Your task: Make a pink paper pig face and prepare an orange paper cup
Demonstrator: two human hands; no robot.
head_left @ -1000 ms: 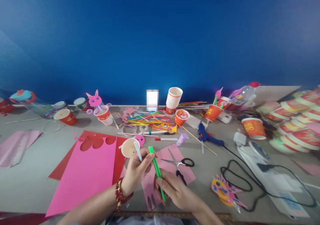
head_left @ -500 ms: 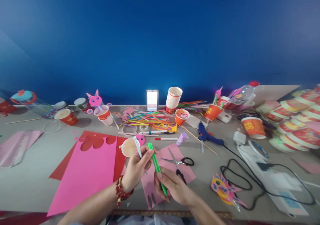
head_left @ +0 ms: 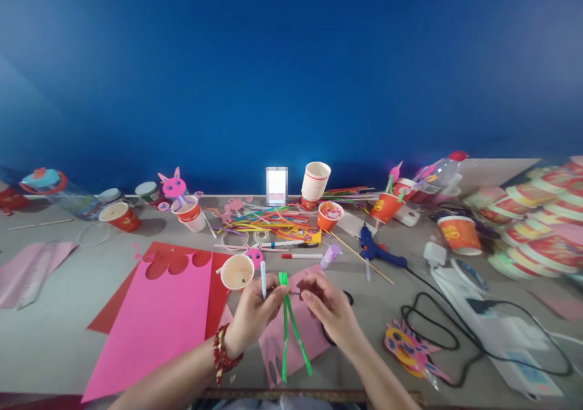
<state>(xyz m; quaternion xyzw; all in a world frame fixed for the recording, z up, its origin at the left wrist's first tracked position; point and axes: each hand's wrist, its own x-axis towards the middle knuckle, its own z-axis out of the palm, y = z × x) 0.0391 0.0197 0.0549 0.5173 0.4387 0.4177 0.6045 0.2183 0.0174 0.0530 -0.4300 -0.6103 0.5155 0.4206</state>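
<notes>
In the middle, my left hand is closed, with thumb and fingers pinching two green straws near their upper ends. Their lower ends hang down and spread apart. A pale white-blue straw also sticks up from between the fingers of that hand. Just right of the green straws is my right hand, fingers curled and thumb slightly apart, with nothing visible in it. Under the hands lies a cut pink sheet. Scissors on it are mostly hidden by my right hand. A paper cup lies beyond my left hand, beside a pink face cutout.
Pink card overlaps red card on the left. Behind are many coloured sticks, stacked cups and a purple glue stick. A blue glue gun trails its cord toward a white power strip at right.
My right hand has let go of the green straws and moved up and right. The straws now hang spread from my left hand, and the white straw stands more upright.
</notes>
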